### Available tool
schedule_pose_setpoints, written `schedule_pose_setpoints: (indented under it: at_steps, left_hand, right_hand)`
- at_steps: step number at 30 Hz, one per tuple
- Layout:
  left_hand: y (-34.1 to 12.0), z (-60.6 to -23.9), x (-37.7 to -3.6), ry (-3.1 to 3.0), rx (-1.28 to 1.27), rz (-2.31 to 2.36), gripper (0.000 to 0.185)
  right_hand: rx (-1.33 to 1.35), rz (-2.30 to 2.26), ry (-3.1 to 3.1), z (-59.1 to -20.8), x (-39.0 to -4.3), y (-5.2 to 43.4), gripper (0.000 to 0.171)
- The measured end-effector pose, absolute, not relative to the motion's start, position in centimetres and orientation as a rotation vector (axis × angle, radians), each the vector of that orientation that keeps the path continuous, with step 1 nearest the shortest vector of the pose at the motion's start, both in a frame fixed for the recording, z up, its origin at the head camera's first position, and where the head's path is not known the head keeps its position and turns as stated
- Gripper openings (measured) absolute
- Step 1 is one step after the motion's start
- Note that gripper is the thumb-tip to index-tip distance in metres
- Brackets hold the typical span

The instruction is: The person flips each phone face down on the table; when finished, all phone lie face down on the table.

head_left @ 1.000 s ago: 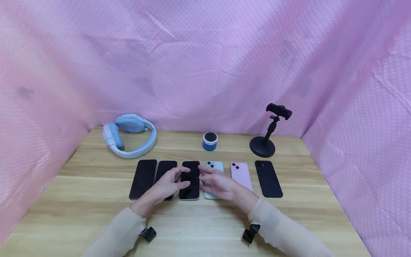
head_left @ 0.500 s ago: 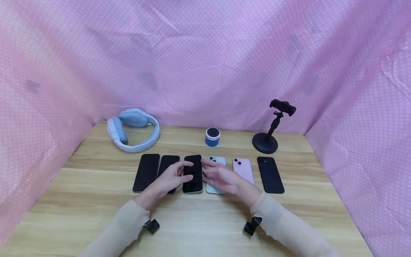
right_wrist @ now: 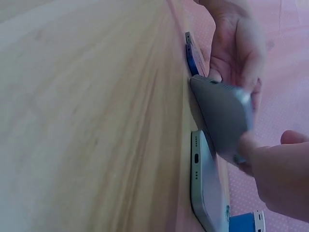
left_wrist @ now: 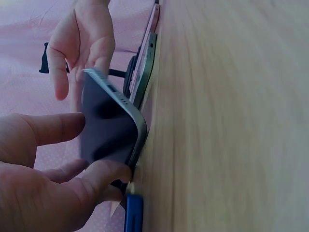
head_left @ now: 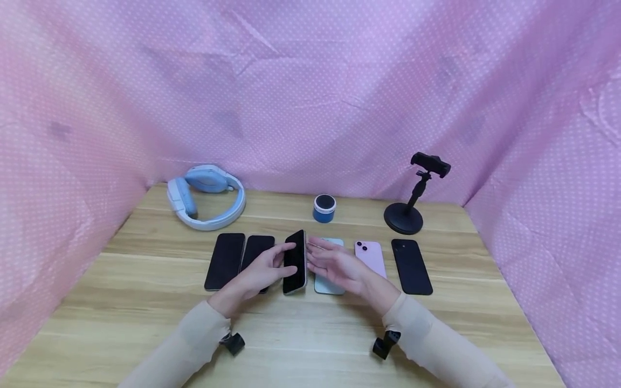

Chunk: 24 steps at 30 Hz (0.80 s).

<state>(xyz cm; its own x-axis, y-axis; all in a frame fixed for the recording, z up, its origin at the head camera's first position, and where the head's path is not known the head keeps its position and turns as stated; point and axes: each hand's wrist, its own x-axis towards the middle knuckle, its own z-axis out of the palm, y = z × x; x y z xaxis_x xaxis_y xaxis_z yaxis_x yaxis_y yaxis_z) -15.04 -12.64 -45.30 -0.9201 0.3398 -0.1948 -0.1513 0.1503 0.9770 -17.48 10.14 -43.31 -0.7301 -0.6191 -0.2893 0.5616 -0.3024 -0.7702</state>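
A black-screened smartphone (head_left: pixel 297 264) stands tilted, its right long edge raised and its screen turned toward my left hand (head_left: pixel 266 269). That hand's thumb and a finger reach over the screen from the left, fingertips at the glass and lower edge. From the other side my right hand (head_left: pixel 339 268) reaches in, its extended fingers at the raised edge. In the right wrist view, a fingertip lies against the phone's grey back (right_wrist: pixel 224 113). The right hand overlaps a pale green phone (head_left: pixel 330 285). Beneath the left hand, a dark phone (head_left: pixel 257 247) is partly hidden.
Another dark phone (head_left: pixel 225 261) lies at the left of the row; a pink phone (head_left: pixel 371 257) and a black phone (head_left: pixel 411 267) lie at the right. Behind stand blue headphones (head_left: pixel 213 221), a small blue speaker (head_left: pixel 324 210) and a black phone stand (head_left: pixel 405 218).
The middle phone has gone from lying flat to tilted, its right edge rising toward the right hand. Both hands stay around it. The whole view has shifted slightly.
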Motion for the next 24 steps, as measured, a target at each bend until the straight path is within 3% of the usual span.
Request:
schedule_pose_setpoints:
  at_steps: [15, 24]
  left_hand:
    - [-12.4, -45.2, -14.8, 1.951, 0.238, 1.841, 0.068]
    - [-12.3, -44.7, -15.5, 1.919, 0.144, 1.860, 0.067]
  right_hand:
    - [-0.130, -2.045, 1.132, -44.4, -17.7, 10.0, 0.064]
    - [-0.084, -2.003, 1.237, -44.6, -19.2, 9.7, 0.056]
